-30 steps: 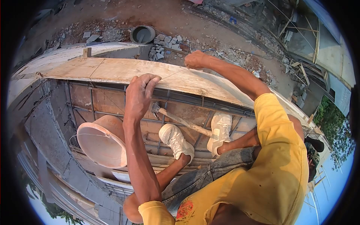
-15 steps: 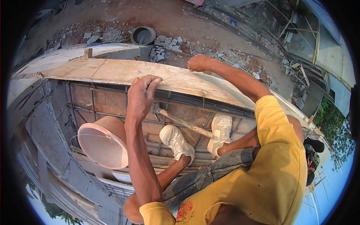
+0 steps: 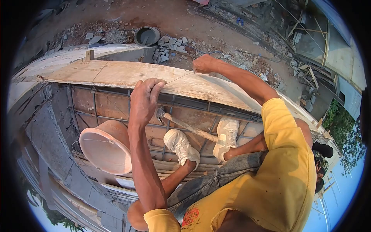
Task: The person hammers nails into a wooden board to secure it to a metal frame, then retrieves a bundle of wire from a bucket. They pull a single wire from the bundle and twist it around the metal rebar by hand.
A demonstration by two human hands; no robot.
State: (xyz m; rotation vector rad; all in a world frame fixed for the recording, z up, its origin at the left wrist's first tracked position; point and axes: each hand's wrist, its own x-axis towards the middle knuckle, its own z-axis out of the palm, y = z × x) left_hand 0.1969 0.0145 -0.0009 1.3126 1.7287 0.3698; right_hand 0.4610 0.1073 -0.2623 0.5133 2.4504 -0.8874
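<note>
So I've got this thin line (image 3: 180, 77) running between my hands, up around 12 o'clock of my view. Can't tell if it's wire or string. The visible stretch is straight, slanting from 8 o'clock at the left-hand end up to 2 o'clock at the right-hand end, over the pale wooden board (image 3: 127, 71). The board's long axis goes roughly 9 to 3, with the right end dropping away toward 4.

My right hand (image 3: 205, 63), near 1 o'clock, is balled into a fist and the line goes into it, just past the board's far edge. My left hand (image 3: 143, 96) is over at 10 o'clock, at the board's near edge, fingers bent and pointing about 1 o'clock. The thumb and index tips are close together right where the line meets them, but I can't tell whether they're pinching it or just pressing it down.

Below the board there's steel rebar (image 3: 95, 102), and a hammer (image 3: 193, 129) near the middle, head toward 10 o'clock, handle toward 4, its end by one of my white shoes (image 3: 181, 145). There's a pinkish bucket (image 3: 123, 131) at 8 o'clock, near my left forearm, and a small wood block (image 3: 89, 54) sticking up by the board at 10.
</note>
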